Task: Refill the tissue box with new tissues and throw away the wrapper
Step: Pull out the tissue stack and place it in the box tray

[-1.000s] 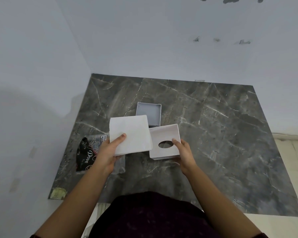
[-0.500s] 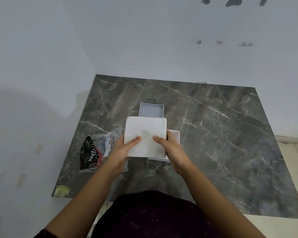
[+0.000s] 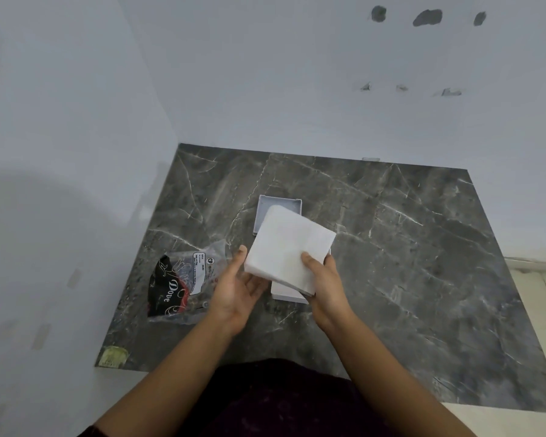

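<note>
Since half a second ago we have turned the tissue stack (image 3: pixel 289 246) clockwise, and our left thumb has come off its top. Our right hand (image 3: pixel 323 280) pinches the stack's near right corner, thumb on top; our left hand (image 3: pixel 235 290) lies open, palm up, fingers spread under its left edge. The stack hovers over the white lid (image 3: pixel 286 293) and the open grey tissue box (image 3: pixel 267 209), mid-counter (image 3: pixel 423 263). The wrapper (image 3: pixel 178 283) lies toward the counter's left edge.

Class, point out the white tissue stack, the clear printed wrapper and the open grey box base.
White tissue stack (image 3: pixel 289 247), head view, top face.
Clear printed wrapper (image 3: pixel 178 283), head view, dark print.
Open grey box base (image 3: pixel 267 206), head view, inner floor.
</note>
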